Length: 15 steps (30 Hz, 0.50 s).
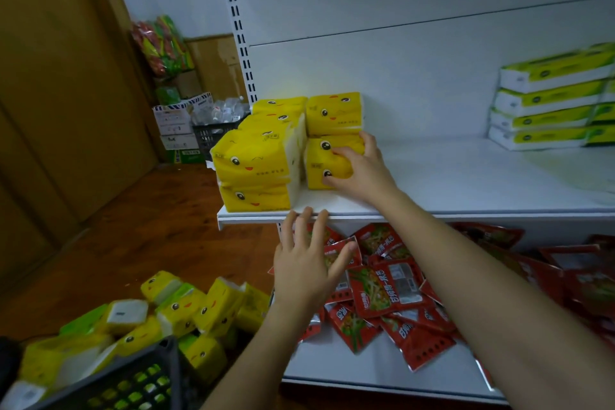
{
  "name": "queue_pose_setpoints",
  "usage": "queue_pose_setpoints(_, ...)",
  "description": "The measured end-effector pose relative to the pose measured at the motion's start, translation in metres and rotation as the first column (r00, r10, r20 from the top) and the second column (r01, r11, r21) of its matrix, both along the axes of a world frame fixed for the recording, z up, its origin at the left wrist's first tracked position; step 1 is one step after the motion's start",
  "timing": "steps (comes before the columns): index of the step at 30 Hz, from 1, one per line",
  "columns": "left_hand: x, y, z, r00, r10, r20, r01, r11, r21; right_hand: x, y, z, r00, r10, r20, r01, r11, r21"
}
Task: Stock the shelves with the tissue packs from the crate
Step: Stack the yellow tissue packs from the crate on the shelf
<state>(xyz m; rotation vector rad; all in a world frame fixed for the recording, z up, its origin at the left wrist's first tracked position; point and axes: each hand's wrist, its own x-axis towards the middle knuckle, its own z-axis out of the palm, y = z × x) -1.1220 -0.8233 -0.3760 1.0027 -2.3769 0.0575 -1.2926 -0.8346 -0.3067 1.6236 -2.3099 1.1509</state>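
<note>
Several yellow tissue packs [256,163] sit stacked at the left end of the white shelf [466,183]. The right hand [361,170] grips the lower pack [319,163] of the second column, fingers curled over its front and thumb at its top corner (another pack rests on top of it). The left hand [306,263] hovers below, fingers straight and spread, tips at the shelf's front edge. Loose packs [186,306] lie heaped in and beside the dark crate [139,379] on the floor. Red snack packets [386,289] litter the shelf beneath, and green-and-white packs [549,103] are stacked far right.
</note>
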Motion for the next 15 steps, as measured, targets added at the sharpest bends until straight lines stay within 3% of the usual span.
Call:
queue_pose_setpoints(5,-0.007,-0.003,-0.011,0.994,0.000,-0.110,-0.007,0.998,-0.066,-0.006,-0.024,-0.005,0.999,-0.036,-0.015,0.036,0.999,-0.009)
queue_pose_setpoints(15,-0.006,-0.011,-0.014,0.995,-0.034,-0.099,0.023,0.994,-0.110,-0.013,-0.033,-0.009,0.997,-0.070,-0.014,0.068,0.993,-0.097)
